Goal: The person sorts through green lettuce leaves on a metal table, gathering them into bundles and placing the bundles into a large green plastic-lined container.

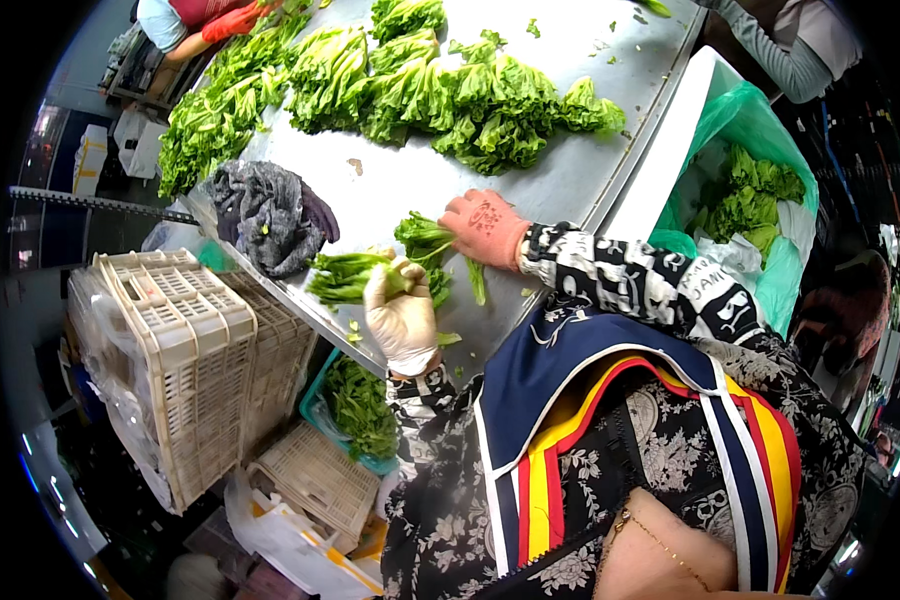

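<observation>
My left hand, in a whitish glove, is closed around a bunch of green leafy stems above the near edge of the metal table. The cut-looking stems and leaves stick out to the left of the fist. My right hand, in a salmon-pink glove, is just beyond it with fingers curled over more leafy greens. Some of those greens hang down between the two hands, and a loose piece pokes out below the right hand. The right fingertips are hidden.
Heads of leafy lettuce lie in a row across the table. A dark grey cloth sits at the left edge. Plastic crates stand at left, above a teal basket of greens. A green-lined bin stands right; co-workers' arms show beyond.
</observation>
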A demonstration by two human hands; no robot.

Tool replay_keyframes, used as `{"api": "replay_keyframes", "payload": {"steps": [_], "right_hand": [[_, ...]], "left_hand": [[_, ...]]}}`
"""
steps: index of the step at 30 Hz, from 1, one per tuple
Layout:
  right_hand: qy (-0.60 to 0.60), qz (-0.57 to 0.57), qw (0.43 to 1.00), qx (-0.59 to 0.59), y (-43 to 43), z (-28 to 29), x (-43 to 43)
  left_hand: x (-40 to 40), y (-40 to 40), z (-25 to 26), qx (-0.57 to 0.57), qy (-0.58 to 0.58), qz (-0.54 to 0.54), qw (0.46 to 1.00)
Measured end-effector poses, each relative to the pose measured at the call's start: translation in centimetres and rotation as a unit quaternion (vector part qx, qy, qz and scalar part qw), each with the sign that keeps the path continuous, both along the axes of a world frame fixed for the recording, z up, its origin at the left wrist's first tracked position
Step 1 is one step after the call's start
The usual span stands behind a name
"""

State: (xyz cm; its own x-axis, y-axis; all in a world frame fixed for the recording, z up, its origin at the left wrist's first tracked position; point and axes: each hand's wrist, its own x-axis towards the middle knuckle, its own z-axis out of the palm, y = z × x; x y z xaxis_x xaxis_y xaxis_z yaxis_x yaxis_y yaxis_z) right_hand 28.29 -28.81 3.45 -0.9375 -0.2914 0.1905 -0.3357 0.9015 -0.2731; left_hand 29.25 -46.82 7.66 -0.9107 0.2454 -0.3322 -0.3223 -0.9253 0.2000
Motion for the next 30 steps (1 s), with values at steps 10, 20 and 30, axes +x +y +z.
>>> {"api": "replay_keyframes", "payload": {"steps": [10, 20, 30], "right_hand": [[-0.215, -0.209, 0.857, -0.42, 2.5, 4.6, 0.7], [-0.211, -0.255, 0.783, -0.527, 3.2, 5.9, 1.7], [-0.298, -0.28, 0.775, -0.482, 6.2, 5.7, 2.8]], "left_hand": [[0.4, 2.8, -2.7, -0.135, -0.07, -0.074, 0.986], [-1.1, 9.0, -1.6, -0.019, -0.065, -0.121, 0.99], [-0.5, 10.2, -0.9, -0.117, -0.024, -0.128, 0.985]]}}
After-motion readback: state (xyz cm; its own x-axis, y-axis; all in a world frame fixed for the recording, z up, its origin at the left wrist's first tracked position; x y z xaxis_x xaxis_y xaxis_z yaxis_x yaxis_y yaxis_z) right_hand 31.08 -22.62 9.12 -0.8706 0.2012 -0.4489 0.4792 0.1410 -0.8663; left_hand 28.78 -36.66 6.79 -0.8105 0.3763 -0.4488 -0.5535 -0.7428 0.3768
